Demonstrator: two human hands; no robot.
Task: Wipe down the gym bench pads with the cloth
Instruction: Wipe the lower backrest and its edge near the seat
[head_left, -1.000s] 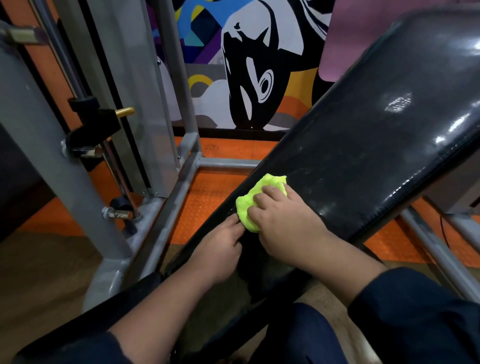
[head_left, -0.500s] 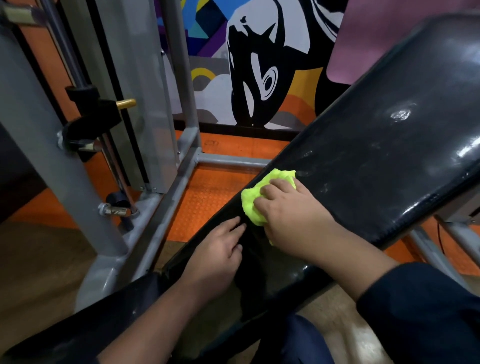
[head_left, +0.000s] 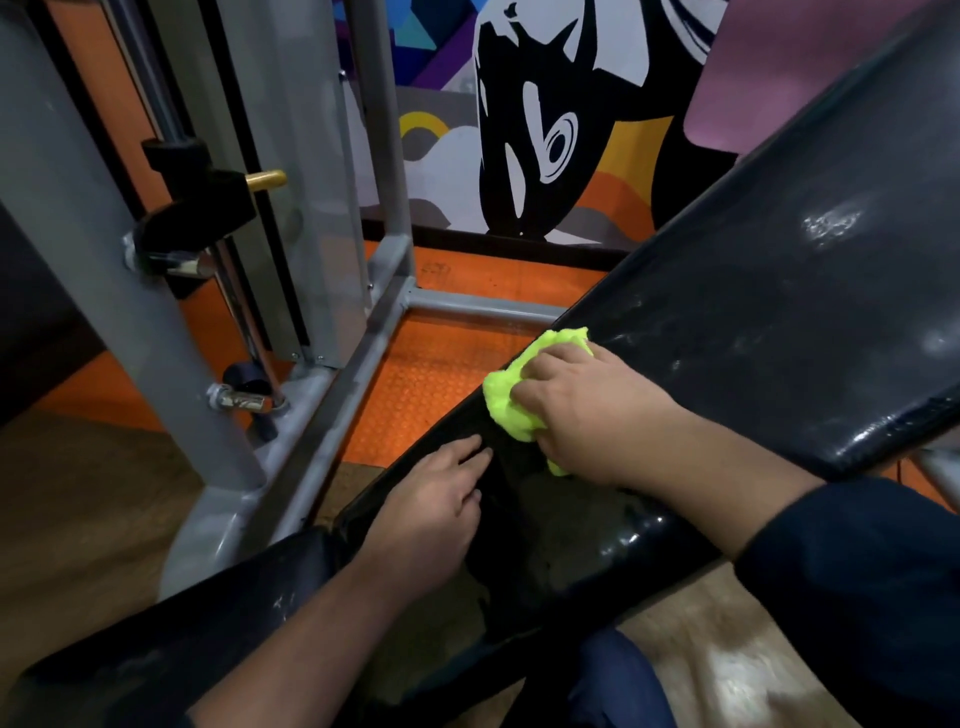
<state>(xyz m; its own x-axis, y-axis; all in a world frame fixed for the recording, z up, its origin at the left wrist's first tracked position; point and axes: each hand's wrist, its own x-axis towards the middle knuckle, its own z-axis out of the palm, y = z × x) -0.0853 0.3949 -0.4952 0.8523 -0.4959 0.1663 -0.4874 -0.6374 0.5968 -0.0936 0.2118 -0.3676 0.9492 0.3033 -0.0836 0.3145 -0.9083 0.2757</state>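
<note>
A long black gym bench pad (head_left: 769, 312) slopes up from the lower left to the upper right. My right hand (head_left: 592, 410) presses a bunched neon yellow-green cloth (head_left: 511, 402) against the pad's left edge, fingers curled over it. Just below, my left hand (head_left: 436, 514) lies flat on the lower part of the pad with fingers spread, holding nothing. A second black pad section (head_left: 171, 639) runs along the bottom left under my left forearm.
A grey steel machine frame (head_left: 332, 395) with uprights, a black adjuster with a brass pin (head_left: 265, 179) and a floor crossbar stands left of the pad. Orange rubber flooring (head_left: 431, 379) lies inside it. A painted mural wall (head_left: 545, 130) is behind. Another grey tube (head_left: 940, 467) shows at right.
My right hand has slid the cloth a little further up along the pad's left edge. My left hand stays flat on the lower pad.
</note>
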